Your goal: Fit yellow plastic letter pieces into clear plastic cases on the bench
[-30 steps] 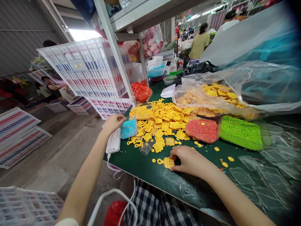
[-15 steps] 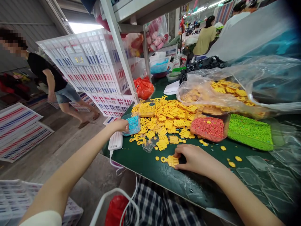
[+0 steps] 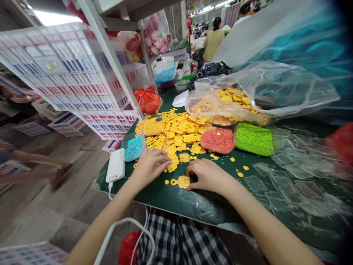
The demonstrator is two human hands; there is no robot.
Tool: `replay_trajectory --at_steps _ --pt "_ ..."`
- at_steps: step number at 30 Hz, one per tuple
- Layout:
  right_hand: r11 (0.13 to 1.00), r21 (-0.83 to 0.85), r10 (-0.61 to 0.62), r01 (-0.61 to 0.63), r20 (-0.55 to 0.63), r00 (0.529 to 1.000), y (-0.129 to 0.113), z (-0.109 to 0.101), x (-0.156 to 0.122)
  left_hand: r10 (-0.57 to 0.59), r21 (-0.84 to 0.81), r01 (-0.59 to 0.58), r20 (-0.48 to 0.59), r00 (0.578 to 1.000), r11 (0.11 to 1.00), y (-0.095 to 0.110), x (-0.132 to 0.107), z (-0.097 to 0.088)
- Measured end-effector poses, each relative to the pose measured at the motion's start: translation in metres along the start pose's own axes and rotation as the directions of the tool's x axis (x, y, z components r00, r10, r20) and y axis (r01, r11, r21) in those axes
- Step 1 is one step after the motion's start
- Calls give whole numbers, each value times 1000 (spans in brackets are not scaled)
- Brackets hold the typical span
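Note:
On the green table, my right hand [image 3: 211, 177] grips the edge of a flat yellow plastic piece [image 3: 183, 182] between thumb and fingers. The piece has finger-like bars and a ring at its left end, beside a small yellow disc [image 3: 166, 182]. My left hand [image 3: 150, 165] hovers just up and left of it, thumb and fingertips drawn close together; anything between them is too small to see. Behind that hand sits a tray of blue beads [image 3: 134, 148]. A pile of yellow pieces [image 3: 182, 129] spreads beyond both hands.
Red beads [image 3: 219, 140], green beads [image 3: 254, 139] and yellow beads [image 3: 153, 126] fill clear trays. Thin clear plastic plates [image 3: 281, 198] lie at right. A white power bank [image 3: 116, 165] rests at the left edge. Stacked white crates [image 3: 68, 70] stand beyond; a person's leg [image 3: 35, 162] shows at left.
My left hand has left the blue bead tray and come right, close to the held yellow piece. My right hand keeps its grip. The view has swung right; the person at left walks nearer.

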State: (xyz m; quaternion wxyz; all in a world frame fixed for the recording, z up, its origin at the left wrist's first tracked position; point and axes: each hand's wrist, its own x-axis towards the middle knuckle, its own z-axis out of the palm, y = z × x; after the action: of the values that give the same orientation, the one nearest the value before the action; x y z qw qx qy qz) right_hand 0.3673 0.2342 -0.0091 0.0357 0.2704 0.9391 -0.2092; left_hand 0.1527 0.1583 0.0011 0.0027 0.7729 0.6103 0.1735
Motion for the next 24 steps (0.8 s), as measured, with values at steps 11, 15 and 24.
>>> replay_trajectory --at_steps 11,15,24 --pt "991 -61 120 -119 20 993 -8 -7 -1 -61 -104 66 50 997 992 35 -12 64" --pt "986 -49 162 -159 53 985 -11 -11 -2 -38 -107 48 91 995 993 29 -12 64" --pt "981 -28 193 -191 99 976 -13 -16 -1 -45 -182 70 138 989 981 27 -12 63"
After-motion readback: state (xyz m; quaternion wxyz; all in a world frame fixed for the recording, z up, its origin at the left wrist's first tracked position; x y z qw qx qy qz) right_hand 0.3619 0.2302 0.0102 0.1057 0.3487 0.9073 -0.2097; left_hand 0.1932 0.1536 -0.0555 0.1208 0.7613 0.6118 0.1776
